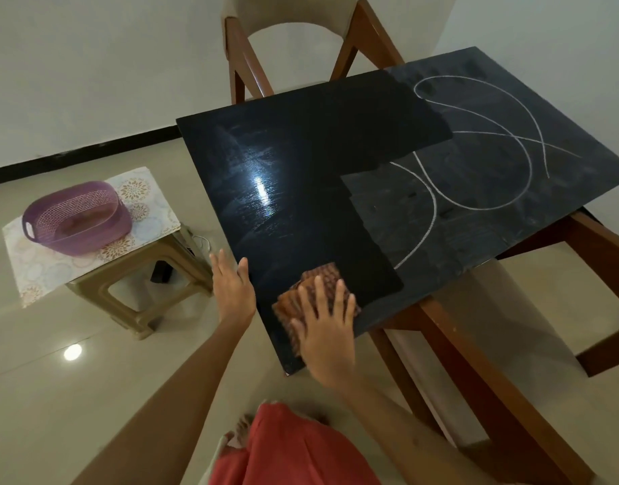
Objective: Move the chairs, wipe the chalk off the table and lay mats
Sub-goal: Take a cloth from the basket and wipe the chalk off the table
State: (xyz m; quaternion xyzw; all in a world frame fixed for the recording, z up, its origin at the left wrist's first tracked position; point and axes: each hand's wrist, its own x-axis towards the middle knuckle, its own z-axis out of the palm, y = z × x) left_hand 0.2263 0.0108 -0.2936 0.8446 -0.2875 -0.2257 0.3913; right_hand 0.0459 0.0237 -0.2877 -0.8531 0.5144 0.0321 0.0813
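A black table top (301, 162) fills the middle of the view. Its left and near parts look dark, wet and glossy. White chalk curves (483, 141) cover the dull grey right part. My right hand (327, 330) lies flat with spread fingers on a brown-orange cloth (311, 292) at the table's near corner. My left hand (232, 288) rests with straight fingers against the table's left edge. A wooden chair (252, 61) with a pale seat stands at the far end, and another chair (511, 330) sits under the near right side.
A beige plastic stool (140, 274) stands on the floor to the left. It carries a patterned mat (31, 260) and a purple basket (77, 218). The floor is glossy beige tile, and a white wall with a black skirting runs behind.
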